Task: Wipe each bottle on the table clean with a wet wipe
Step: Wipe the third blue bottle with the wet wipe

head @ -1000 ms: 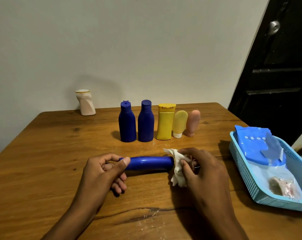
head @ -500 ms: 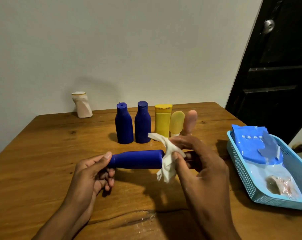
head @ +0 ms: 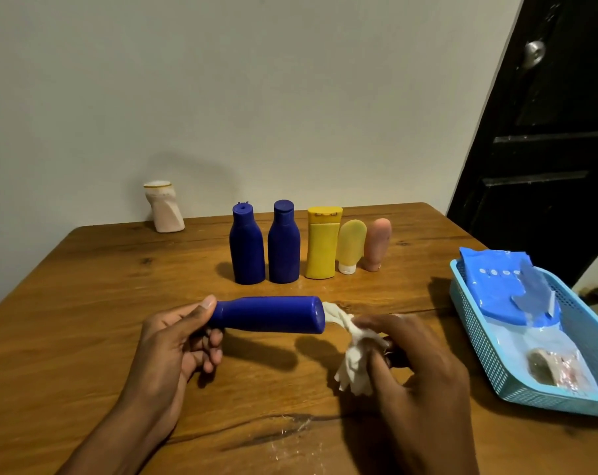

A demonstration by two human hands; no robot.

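Observation:
My left hand (head: 174,341) grips the cap end of a blue bottle (head: 270,314) and holds it sideways above the wooden table (head: 85,303). Its flat base points right. My right hand (head: 414,354) pinches a crumpled white wet wipe (head: 354,354), whose upper end touches the bottle's base. Behind them stand two blue bottles (head: 247,246) (head: 284,244), a yellow bottle (head: 322,246), a pale yellow tube (head: 350,246) and a pink tube (head: 377,244) in a row. A white bottle (head: 164,206) stands apart at the back left.
A light blue basket (head: 496,354) sits at the table's right edge with a blue wet wipe pack (head: 496,289) and a small clear packet (head: 551,366) inside. A grey wall is behind the table, a black door (head: 547,132) to the right.
The bottle has risen off the table and my right hand has slid the wipe off its right end to the base. The camera view shifted slightly.

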